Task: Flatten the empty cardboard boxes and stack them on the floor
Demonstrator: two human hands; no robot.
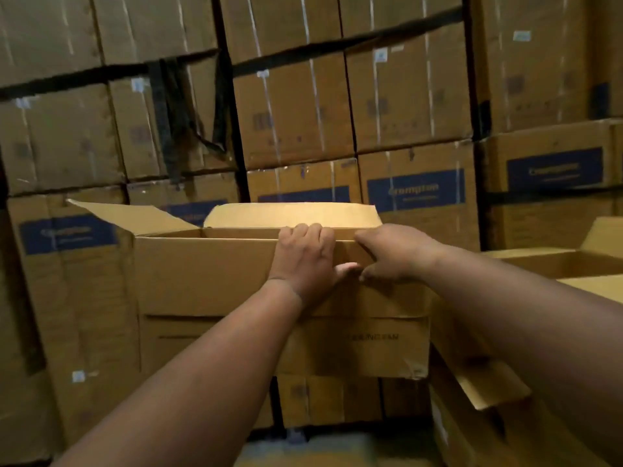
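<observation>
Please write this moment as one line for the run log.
stage: box not yet flattened | left hand: holds near top edge of open box | right hand: holds same edge | flaps: up

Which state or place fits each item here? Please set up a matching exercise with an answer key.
Things:
1. left hand
2. open box
3. black strap
4. blue label

States or places:
A. hangs loose over the stacked cartons
B. fingers hooked over the box's near top edge
C. printed on a stacked carton behind
D. top flaps up, still unflattened

Pairs: 1-B, 2-D, 3-A, 4-C
</observation>
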